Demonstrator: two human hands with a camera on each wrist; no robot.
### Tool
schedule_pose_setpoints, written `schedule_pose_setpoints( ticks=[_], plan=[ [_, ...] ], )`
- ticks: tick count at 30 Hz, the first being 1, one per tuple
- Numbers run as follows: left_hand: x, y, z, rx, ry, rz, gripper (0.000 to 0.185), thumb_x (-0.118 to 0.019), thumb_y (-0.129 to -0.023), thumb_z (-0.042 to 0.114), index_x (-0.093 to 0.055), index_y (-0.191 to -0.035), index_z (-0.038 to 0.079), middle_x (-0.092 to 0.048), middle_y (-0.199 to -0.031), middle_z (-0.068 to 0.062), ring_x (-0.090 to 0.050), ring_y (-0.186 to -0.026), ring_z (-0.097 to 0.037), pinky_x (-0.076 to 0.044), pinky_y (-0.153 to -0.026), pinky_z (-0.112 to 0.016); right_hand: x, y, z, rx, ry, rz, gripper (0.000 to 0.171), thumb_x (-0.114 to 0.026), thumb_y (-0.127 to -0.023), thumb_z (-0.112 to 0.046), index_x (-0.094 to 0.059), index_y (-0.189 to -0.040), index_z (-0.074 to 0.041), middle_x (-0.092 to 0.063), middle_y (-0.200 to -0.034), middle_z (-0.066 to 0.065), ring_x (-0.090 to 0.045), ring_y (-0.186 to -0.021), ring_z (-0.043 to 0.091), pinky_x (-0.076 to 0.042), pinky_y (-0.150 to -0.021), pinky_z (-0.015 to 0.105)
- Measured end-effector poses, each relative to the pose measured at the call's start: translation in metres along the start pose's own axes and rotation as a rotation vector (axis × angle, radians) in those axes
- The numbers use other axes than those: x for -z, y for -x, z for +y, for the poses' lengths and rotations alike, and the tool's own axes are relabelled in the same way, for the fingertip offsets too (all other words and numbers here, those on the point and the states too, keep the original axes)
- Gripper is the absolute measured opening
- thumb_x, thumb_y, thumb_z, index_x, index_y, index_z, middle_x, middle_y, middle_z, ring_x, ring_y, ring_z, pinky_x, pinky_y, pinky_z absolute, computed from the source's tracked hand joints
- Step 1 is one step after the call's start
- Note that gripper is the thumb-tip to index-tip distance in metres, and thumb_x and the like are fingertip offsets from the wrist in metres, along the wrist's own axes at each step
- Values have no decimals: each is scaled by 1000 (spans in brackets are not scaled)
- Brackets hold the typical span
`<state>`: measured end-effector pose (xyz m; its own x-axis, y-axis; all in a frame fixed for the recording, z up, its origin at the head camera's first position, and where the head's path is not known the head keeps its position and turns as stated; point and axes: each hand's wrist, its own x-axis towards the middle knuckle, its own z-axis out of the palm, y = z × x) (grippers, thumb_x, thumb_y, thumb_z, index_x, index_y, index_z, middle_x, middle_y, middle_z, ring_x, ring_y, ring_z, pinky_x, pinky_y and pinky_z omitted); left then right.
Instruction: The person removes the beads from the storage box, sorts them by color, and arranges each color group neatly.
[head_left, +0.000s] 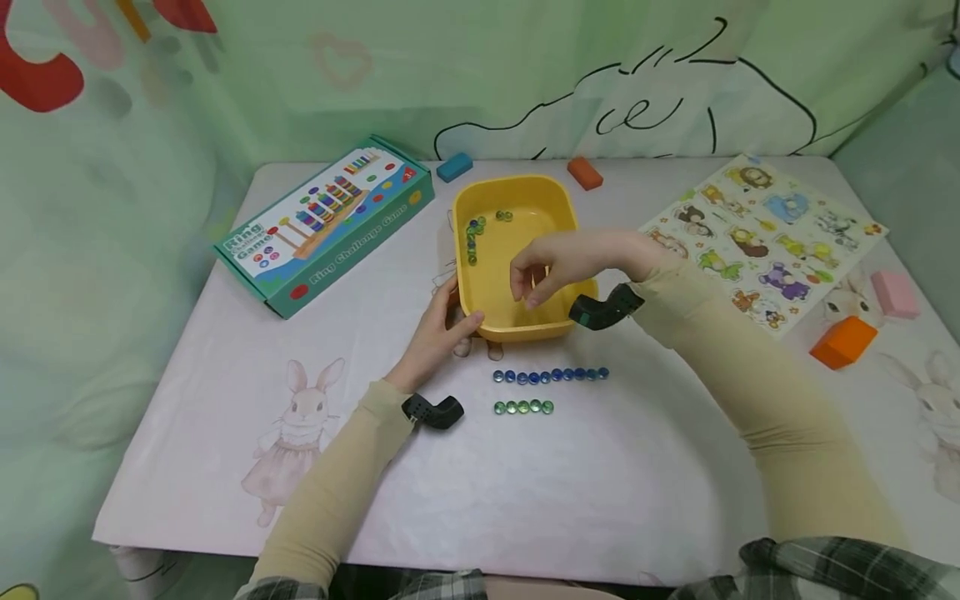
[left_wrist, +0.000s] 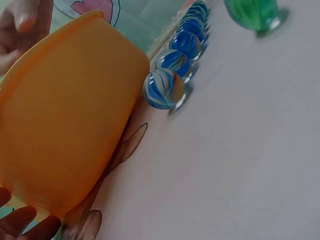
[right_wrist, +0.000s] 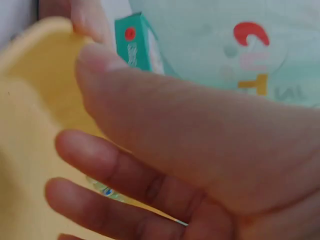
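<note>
A yellow plastic basin (head_left: 525, 335) stands on the table, tilted toward the front in the head view. My left hand (head_left: 441, 332) grips its near left corner, thumb at the rim and fingers against the outer wall. Over the inside of the basin hovers my right hand (head_left: 562, 260), fingers loosely bent; in the right wrist view the thumb and fingers stand apart with nothing visible between them. Several blue and green marbles (head_left: 472, 242) lie along the basin's far left side. In front of it, blue marbles (head_left: 545, 377) form a row, with a shorter row of green marbles (head_left: 522, 407) nearer me.
A green ring game box (head_left: 330, 225) lies at the back left. Behind the basin are a blue block (head_left: 454, 167) and an orange-red block (head_left: 585, 173). To the right lie an animal sticker sheet (head_left: 765, 242), an orange block (head_left: 843, 342) and a pink block (head_left: 895, 293).
</note>
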<state>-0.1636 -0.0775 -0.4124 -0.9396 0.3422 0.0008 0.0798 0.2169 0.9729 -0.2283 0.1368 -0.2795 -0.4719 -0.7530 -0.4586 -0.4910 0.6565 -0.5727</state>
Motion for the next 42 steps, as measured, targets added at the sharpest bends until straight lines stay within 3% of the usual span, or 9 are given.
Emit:
schedule_pose_setpoints(
  ticks=[13, 18, 28, 31, 37, 42],
  plan=[
    [0, -1, 0, 7, -22, -3, 73, -56, -91, 34, -15, -149, 18, -33, -146, -4, -27, -135, -15, -15, -114, -39, 2, -62, 24, -135, -28, 249, 11, -61, -89, -16, -61, -97, -8, -57, -91, 7, -51, -79, 20, -43, -69, 26],
    [-1, -1, -2, -6, -29, -2, 78, -56, -88, 46, -17, -148, 17, -34, -146, -4, -27, -136, -14, -14, -114, -37, 0, -77, 34, -144, 4, 321, 15, -62, -88, -15, -61, -99, -5, -58, -91, 9, -50, -81, 20, -42, -71, 27],
    [-1, 0, -3, -24, -22, 4, 86, -56, -83, 59, -19, -148, 16, -34, -146, -4, -28, -135, -14, -13, -115, -38, -5, -93, 33, -196, 75, 312, 23, -62, -88, -20, -61, -107, -5, -61, -102, 11, -51, -87, 22, -45, -77, 30],
    [-1, 0, -2, -23, -24, 5, 84, -56, -84, 55, -19, -148, 16, -33, -146, -3, -28, -136, -14, -13, -115, -38, -7, -97, 30, -202, 90, 311, 24, -62, -88, -19, -62, -108, -5, -61, -103, 11, -51, -88, 22, -45, -79, 31],
    [-1, 0, -1, -25, -26, 7, 73, -57, -89, 40, -19, -148, 18, -32, -147, -4, -28, -136, -15, -13, -115, -39, -10, -102, 26, -195, 138, 309, 19, -62, -88, -17, -63, -103, -6, -62, -100, 9, -50, -87, 21, -44, -81, 31],
    [0, 0, -1, -4, -34, 2, 80, -56, -86, 51, -17, -148, 19, -31, -148, -2, -26, -137, -14, -12, -115, -39, -10, -97, 24, -170, 150, 282, 13, -64, -87, -15, -63, -96, -5, -63, -95, 9, -51, -84, 20, -45, -79, 31]
  ],
)
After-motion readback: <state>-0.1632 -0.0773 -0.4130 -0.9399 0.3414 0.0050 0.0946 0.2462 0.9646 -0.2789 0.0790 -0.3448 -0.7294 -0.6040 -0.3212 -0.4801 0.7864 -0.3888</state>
